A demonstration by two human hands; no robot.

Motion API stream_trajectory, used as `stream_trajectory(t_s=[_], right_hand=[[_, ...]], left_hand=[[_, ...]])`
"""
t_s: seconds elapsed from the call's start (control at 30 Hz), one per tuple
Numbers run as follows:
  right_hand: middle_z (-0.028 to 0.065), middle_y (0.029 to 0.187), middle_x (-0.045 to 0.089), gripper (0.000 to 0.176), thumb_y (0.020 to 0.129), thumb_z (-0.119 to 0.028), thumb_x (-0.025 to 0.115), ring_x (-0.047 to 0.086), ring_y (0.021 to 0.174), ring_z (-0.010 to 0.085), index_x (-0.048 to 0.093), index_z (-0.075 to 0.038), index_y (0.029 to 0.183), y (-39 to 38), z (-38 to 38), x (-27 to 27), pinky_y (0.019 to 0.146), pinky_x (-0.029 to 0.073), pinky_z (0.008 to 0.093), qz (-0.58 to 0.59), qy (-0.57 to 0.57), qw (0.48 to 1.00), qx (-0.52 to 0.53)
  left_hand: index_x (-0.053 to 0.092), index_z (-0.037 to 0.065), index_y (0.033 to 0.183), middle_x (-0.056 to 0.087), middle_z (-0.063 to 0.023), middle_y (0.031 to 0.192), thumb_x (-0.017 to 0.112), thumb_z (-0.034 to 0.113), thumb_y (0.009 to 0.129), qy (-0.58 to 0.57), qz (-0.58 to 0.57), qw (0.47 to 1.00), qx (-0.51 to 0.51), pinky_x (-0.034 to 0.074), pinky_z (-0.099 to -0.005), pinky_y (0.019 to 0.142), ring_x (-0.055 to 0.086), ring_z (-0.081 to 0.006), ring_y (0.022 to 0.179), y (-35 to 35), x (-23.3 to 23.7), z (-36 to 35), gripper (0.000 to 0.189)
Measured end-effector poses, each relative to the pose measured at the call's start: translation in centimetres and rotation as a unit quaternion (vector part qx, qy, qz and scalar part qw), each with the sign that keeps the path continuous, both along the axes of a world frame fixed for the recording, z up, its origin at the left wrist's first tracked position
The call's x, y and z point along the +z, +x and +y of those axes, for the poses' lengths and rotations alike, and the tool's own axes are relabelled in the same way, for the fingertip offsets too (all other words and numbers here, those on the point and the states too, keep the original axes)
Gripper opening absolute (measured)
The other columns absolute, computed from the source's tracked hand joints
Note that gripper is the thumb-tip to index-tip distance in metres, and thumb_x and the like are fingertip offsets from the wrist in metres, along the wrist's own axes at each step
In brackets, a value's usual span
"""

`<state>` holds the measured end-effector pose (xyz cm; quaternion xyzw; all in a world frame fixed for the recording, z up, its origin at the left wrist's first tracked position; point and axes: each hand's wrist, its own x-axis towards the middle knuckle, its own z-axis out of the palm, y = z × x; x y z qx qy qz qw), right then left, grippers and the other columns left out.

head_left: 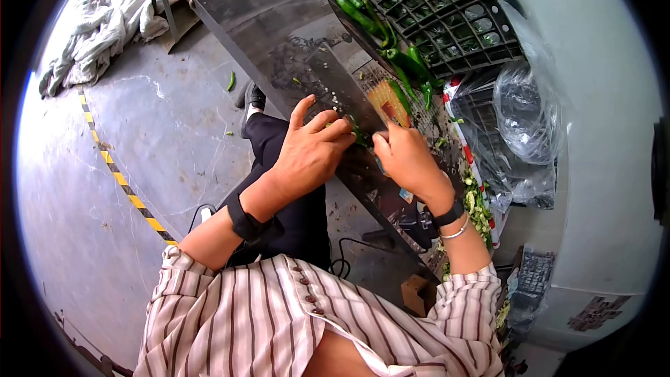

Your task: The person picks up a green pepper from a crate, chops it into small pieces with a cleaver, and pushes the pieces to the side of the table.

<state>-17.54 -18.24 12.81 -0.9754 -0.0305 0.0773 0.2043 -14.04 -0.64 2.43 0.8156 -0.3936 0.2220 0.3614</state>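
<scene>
My right hand [412, 160] is closed around the handle of a knife [352, 98], whose wide grey blade points away over the dark metal table [244, 10]. Beside the blade, my left hand [310, 139] has its fingers bent down, with the index finger raised. A green pepper [358, 132] shows at its fingertips, pressed against the table and partly hidden by the fingers. Pale seeds and small scraps lie just beyond the left hand. Whole green peppers [408, 66] rest past the right hand, near a yellow-orange piece [386, 101].
A black plastic crate [447, 10] stands at the far right. Chopped green pieces [477, 202] line the table's right side, next to clear plastic wrap [523, 112]. White cloth [105, 21] lies on the floor at left, beyond yellow-black tape [122, 180].
</scene>
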Motion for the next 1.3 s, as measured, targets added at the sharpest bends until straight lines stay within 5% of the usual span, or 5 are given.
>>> stream_trajectory(t_s=[0.27, 0.83, 1.3], right_hand=[[0.025, 0.068, 0.061, 0.025, 0.092, -0.017, 0.056, 0.061, 0.067, 0.0443, 0.056, 0.006, 0.083, 0.4, -0.5, -0.4, 0.06, 0.047, 0.0486, -0.06, 0.092, 0.993, -0.039], [0.0281, 0.071, 0.061, 0.023, 0.092, -0.015, 0.055, 0.062, 0.07, 0.0454, 0.055, 0.007, 0.083, -1.8, 0.2, 0.8, 0.063, 0.048, 0.0505, 0.004, -0.022, 1.0, -0.011], [0.0299, 0.071, 0.06, 0.025, 0.093, -0.015, 0.054, 0.061, 0.072, 0.047, 0.054, 0.008, 0.082, -1.1, -0.3, 0.2, 0.063, 0.047, 0.052, -0.003, 0.009, 1.0, 0.004]], left_hand=[[0.072, 0.017, 0.096, 0.059, 0.0055, 0.1, 0.067, 0.011, 0.073, 0.01, 0.001, 1.0, 0.007, 0.023, -0.0517, 0.114, 0.054, -0.0141, 0.11, -0.2, 0.0, 0.3, 0.024], [0.073, 0.017, 0.096, 0.06, 0.0059, 0.101, 0.067, 0.011, 0.073, 0.007, 0.014, 1.0, 0.0, 0.022, -0.0513, 0.115, 0.055, -0.0134, 0.109, 0.1, 0.0, 0.3, 0.025], [0.072, 0.017, 0.097, 0.061, 0.0034, 0.1, 0.068, 0.012, 0.075, -0.048, -0.014, 0.999, -0.014, 0.029, -0.0488, 0.11, 0.055, -0.017, 0.107, 0.8, 0.5, 0.9, 0.023]])
